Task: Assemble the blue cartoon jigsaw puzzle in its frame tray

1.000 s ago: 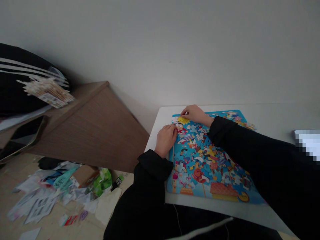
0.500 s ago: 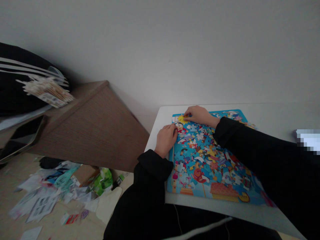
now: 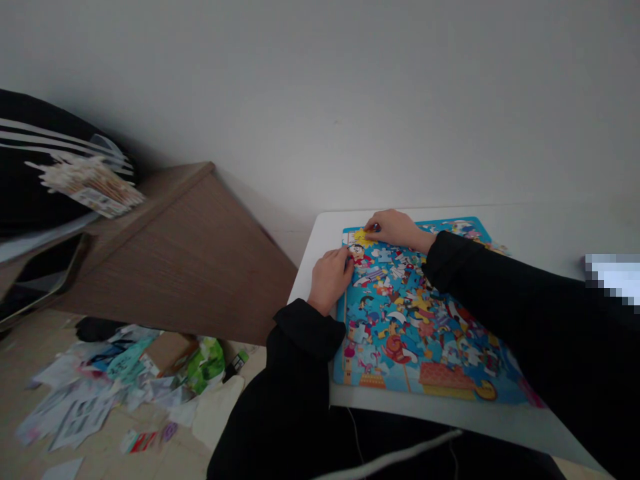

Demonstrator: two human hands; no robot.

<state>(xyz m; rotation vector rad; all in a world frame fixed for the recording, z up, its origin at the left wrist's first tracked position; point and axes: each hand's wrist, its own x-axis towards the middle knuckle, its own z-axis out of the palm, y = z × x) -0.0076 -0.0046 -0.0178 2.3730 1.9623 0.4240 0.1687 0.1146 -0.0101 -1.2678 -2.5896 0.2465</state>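
- White table [image 3: 540,233], toward 4 o'clock in the view.
- Wooden cabinet [image 3: 200,267], at 9 o'clock.
- Blue puzzle board [image 3: 339,363], flat on the table at 4 o'clock, printed with cartoon pictures; loose pieces [image 3: 395,320] crowd its middle.
- Black item with white stripes [image 3: 30,180], on the cabinet at 9 o'clock.
- Printed sheet [image 3: 83,417], on the floor at 8 o'clock; dark lines of text, too blurred to read.
- Teal wrapper [image 3: 123,367], just beyond the sheet; its dark characters are illegible.
- Left hand [image 3: 327,277], at the board's 10 o'clock edge, fingers close together; I cannot tell whether they grip.
- Right hand [image 3: 393,227], near the board's 12, thumb and fingertips drawn together at the yellow sun [image 3: 359,235]; whether they pinch or press, I cannot tell.
- Cotton-swab pack [image 3: 100,190], on the cabinet; its white label's print is too small to read.
- Yellow sun, smiling, between the board's 10 and 11.
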